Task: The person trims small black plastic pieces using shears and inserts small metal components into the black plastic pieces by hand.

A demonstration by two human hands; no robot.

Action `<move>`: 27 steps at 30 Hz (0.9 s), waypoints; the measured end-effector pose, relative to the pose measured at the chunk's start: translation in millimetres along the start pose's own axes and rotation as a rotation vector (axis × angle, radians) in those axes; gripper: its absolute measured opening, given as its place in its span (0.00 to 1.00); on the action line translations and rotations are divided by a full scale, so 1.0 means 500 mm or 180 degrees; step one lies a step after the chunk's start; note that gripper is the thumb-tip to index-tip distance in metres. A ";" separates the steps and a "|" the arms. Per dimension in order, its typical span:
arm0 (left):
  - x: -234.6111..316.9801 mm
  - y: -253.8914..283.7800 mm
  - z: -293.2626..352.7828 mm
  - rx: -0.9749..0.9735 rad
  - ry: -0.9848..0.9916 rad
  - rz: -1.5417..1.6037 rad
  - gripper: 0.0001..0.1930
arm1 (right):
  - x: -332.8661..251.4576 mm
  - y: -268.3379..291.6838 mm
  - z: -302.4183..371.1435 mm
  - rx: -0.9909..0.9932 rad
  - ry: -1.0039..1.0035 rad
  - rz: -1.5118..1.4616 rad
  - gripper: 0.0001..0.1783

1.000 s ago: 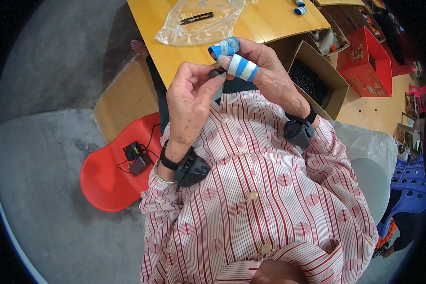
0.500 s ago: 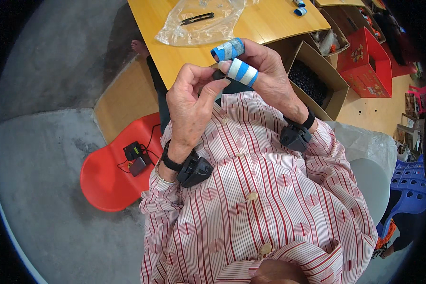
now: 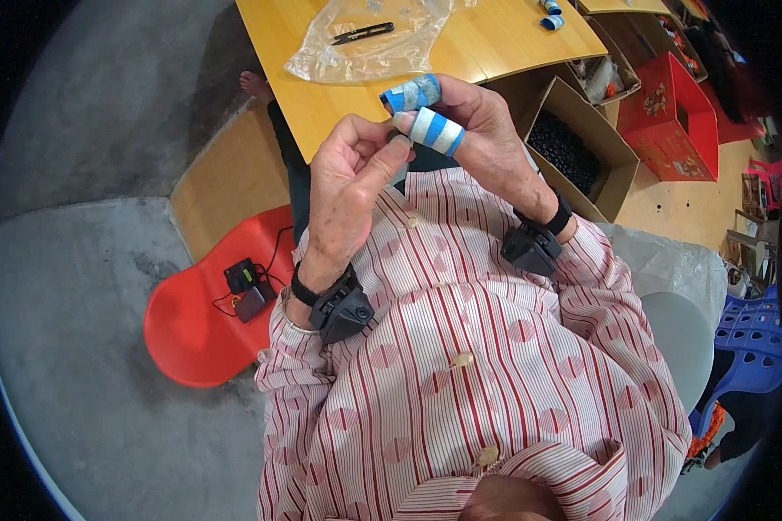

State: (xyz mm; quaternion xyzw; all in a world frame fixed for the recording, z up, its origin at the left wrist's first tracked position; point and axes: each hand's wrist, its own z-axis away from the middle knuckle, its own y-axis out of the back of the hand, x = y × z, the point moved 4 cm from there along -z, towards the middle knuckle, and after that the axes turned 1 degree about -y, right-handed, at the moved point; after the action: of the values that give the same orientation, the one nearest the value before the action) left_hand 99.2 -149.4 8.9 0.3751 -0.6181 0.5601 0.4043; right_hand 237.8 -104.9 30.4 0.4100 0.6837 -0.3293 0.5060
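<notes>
In front of my chest, both hands meet over a small dark piece (image 3: 397,137), mostly covered by fingertips. My left hand (image 3: 349,181) is closed, pinching it between thumb and index finger. From the other side, my right hand (image 3: 487,130) is closed on the same piece. Blue and white tape (image 3: 436,131) wraps my right thumb, and a second tape wrap (image 3: 411,92) covers the index finger. Past the hands, a black pair of thread snips (image 3: 362,34) lies on a clear plastic bag (image 3: 356,65) on the wooden table (image 3: 495,39).
A cardboard box (image 3: 619,187) of small black pieces stands right of my right hand, with a red box (image 3: 669,130) beyond. Blue tape rolls (image 3: 552,23) lie at the table's far edge. At left, a red chair (image 3: 191,339) carries a small black device (image 3: 245,282) with cables.
Both hands have shifted slightly left, still together. My left thumb has moved up over the dark piece, so less of it shows.
</notes>
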 end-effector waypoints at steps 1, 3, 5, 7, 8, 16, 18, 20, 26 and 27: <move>-0.001 -0.001 -0.001 -0.0005 0.0000 0.0002 0.06 | 0.005 0.002 -0.001 -0.0017 -0.0184 -0.0057 0.09; 0.002 0.001 -0.001 0.0118 0.0037 0.0032 0.07 | 0.008 0.000 -0.002 -0.0046 -0.0359 -0.0123 0.10; 0.007 0.002 -0.002 0.0120 0.0059 0.0113 0.07 | 0.005 -0.002 -0.004 -0.0013 -0.0316 -0.0166 0.10; 0.008 0.003 -0.005 0.0118 0.0086 0.0196 0.08 | 0.010 -0.001 -0.008 0.0003 -0.0396 -0.0211 0.10; 0.009 0.002 -0.005 0.0104 -0.0023 0.0150 0.08 | 0.013 0.001 -0.008 0.0018 -0.0476 -0.0253 0.10; 0.013 -0.009 -0.011 0.0100 0.0029 0.0150 0.09 | 0.008 0.016 0.004 0.0163 -0.0519 -0.0427 0.11; 0.005 -0.006 -0.017 -0.0073 0.0096 0.0004 0.08 | 0.005 0.024 0.006 0.0163 -0.0487 -0.0357 0.11; 0.001 -0.009 -0.026 -0.0171 0.0075 -0.0377 0.08 | 0.005 0.036 0.007 0.0068 -0.0504 -0.0092 0.12; -0.022 -0.033 -0.070 -0.0746 0.0252 -0.1687 0.08 | 0.009 0.080 0.019 0.0008 -0.0557 0.0330 0.11; -0.032 -0.041 -0.080 -0.0812 0.0305 -0.1927 0.09 | 0.017 0.093 0.022 0.0054 -0.0616 0.0337 0.11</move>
State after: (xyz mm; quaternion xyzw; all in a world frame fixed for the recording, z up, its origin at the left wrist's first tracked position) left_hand 127.5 -111.2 4.1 0.4614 -0.5241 0.3496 0.6247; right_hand 282.8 -91.8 17.5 0.4162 0.6062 -0.3458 0.5828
